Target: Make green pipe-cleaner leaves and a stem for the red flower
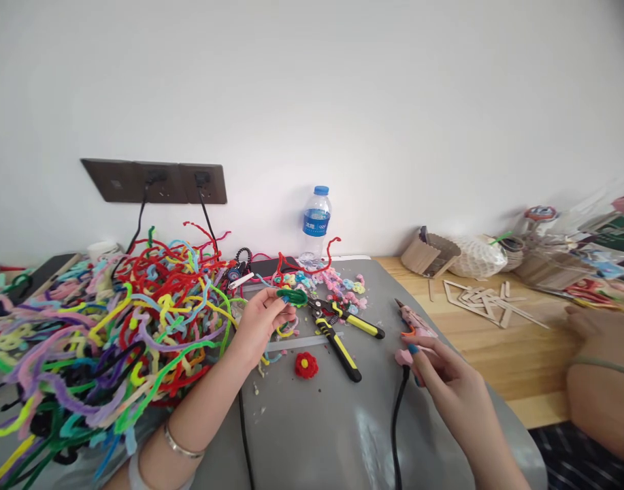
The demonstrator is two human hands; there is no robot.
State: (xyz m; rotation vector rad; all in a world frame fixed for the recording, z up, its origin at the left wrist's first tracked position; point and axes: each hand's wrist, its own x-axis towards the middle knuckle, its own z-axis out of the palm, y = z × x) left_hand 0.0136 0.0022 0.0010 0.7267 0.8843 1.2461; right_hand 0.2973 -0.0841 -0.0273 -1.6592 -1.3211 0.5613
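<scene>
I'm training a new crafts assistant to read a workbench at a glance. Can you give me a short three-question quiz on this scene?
1. True or false: the left hand pinches a green pipe-cleaner loop.
2. Which tool does the right hand rest on? A) the pink glue gun B) the yellow-and-black cutters C) the water bottle
3. What small finished piece lies on the grey mat between the hands?

Key: 1 true; 2 A; 3 a red flower with a yellow centre.

Green coil [292,297] in left hand [258,323]
</scene>
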